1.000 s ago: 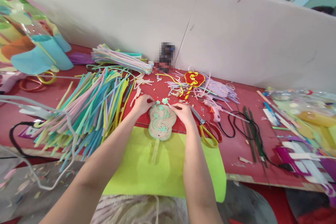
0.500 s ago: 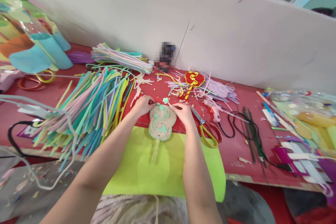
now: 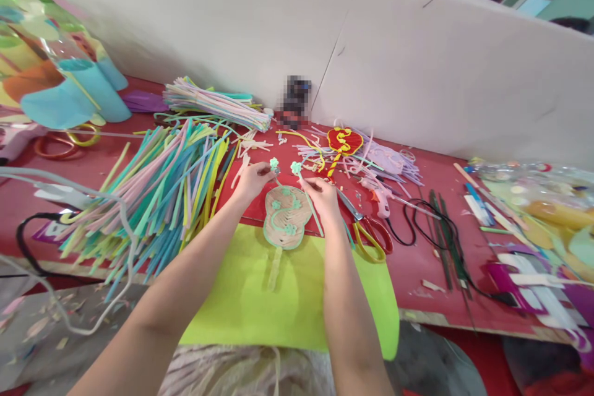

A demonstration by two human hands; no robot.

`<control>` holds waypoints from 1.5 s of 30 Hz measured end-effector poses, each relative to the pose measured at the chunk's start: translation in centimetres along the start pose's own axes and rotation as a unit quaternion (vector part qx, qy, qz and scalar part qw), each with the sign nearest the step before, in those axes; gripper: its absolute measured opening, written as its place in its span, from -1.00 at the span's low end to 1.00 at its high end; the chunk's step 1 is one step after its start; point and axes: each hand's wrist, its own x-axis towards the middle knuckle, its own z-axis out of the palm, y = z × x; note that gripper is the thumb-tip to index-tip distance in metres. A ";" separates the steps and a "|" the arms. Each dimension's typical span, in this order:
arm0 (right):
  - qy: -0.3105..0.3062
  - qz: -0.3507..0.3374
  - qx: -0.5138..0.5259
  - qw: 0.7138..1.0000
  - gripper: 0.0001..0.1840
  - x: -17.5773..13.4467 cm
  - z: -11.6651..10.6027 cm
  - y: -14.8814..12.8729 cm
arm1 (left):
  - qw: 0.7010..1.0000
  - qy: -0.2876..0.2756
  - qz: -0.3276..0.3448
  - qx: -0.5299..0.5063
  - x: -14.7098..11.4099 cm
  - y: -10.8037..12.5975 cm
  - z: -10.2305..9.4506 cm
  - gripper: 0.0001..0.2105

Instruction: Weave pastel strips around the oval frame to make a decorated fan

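My left hand [image 3: 253,180] is closed in a pinch on a small mint-green pipe-cleaner flower [image 3: 274,163], held above the fan's upper left edge. Between the fingertips of my right hand [image 3: 323,196] is a second mint-green flower [image 3: 296,167] made of pipe cleaner; a pale green stem runs down from it past the fingers. Below and between both hands lies a beige pipe-cleaner fan [image 3: 284,218] with a mint rim, curled lines and several small flowers. Its pale yellow handle [image 3: 275,269] points toward me over the lime-green sheet [image 3: 260,315].
Bundled pipe cleaners [image 3: 153,192] spread at left. Scissors [image 3: 370,238] and a pink glue gun [image 3: 378,197] lie right of my right hand, with a black cord [image 3: 420,213] beyond. A red-and-yellow fan [image 3: 344,142] rests at the back near the wall [image 3: 208,18].
My left hand has lifted slightly from the fan's edge, and a flower now shows at its fingertips. The right-hand flower has risen a little, and its stem now shows below the hand.
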 end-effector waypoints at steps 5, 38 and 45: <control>0.019 -0.017 0.013 1.000 -0.67 0.0 0.8 -0.1 | 1.000 -0.005 0.014 -0.014 -0.2 0.3 0.4 -0.81; 0.025 -0.069 -0.071 0.995 -0.70 0.4 0.3 1.0 | 0.999 -0.002 0.006 -0.037 0.0 -0.7 0.8 -0.68; 0.018 -0.078 -0.082 0.993 -0.70 0.3 0.3 1.0 | 0.999 -0.008 -0.002 -0.033 0.1 -0.9 0.9 -0.67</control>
